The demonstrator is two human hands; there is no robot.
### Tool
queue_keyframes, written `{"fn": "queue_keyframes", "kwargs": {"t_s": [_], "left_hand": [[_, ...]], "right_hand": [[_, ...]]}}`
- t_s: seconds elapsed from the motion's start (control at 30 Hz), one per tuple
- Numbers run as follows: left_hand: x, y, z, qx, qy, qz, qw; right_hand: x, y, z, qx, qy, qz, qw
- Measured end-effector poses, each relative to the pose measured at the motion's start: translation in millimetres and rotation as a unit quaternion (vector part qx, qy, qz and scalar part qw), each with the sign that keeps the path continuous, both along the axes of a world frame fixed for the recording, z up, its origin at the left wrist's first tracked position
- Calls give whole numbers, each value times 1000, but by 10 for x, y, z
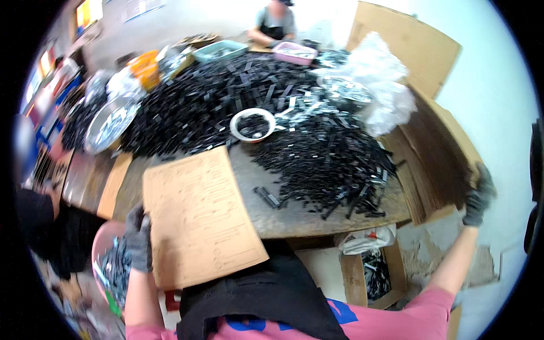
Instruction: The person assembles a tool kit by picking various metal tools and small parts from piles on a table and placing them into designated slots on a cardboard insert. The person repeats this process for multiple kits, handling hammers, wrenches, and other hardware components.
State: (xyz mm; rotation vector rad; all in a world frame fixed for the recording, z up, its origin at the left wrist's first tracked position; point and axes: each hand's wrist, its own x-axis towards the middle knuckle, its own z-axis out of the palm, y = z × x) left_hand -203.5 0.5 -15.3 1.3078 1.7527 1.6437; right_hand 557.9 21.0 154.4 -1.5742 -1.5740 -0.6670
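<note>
My left hand (138,238), in a grey knit glove, grips the left edge of a flat tan cardboard sheet (198,221) with faint printed lines. The sheet is tilted in front of my body, over the table's near edge. Far to the right, my right hand (480,195), also gloved in grey, is at the outer edge of a stack of brown cardboard sheets (433,156). Its fingers are blurred, so their grip does not show clearly.
Black strip-like parts (328,153) are heaped across the table (266,209), around a white bowl (253,140). A metal basin (110,127) stands left, plastic bags (391,105) right. Below are a pink tub (102,249) and an open carton (399,275). Another person (275,25) sits opposite.
</note>
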Motion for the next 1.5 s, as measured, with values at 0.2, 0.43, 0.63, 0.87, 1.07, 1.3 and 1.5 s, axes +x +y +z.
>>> {"fn": "queue_keyframes", "kwargs": {"t_s": [0.2, 0.43, 0.63, 0.87, 1.07, 1.3, 1.5], "left_hand": [[370, 29, 295, 36, -14, -73, 997], [821, -1, 958, 54, -228, -274, 933], [680, -180, 1249, 86, -497, -286, 815], [-563, -128, 462, -78, -507, -197, 835], [-1281, 179, -446, -149, -54, -59, 986], [-1159, 103, -581, -145, -61, -96, 983], [-820, 81, -396, -115, -151, -87, 978]], "right_hand": [[-785, -237, 706, 142, 49, -14, 988], [-2326, 116, 651, 201, 259, 292, 898], [-3871, -63, 313, 22, -134, 489, 862], [-5105, -533, -304, -50, -258, 641, 721], [-5423, -383, -646, -257, -278, 679, 630], [-4737, 1039, -1498, -414, -6, 392, 822], [-5057, 1207, -1474, -585, 54, 264, 765]]}}
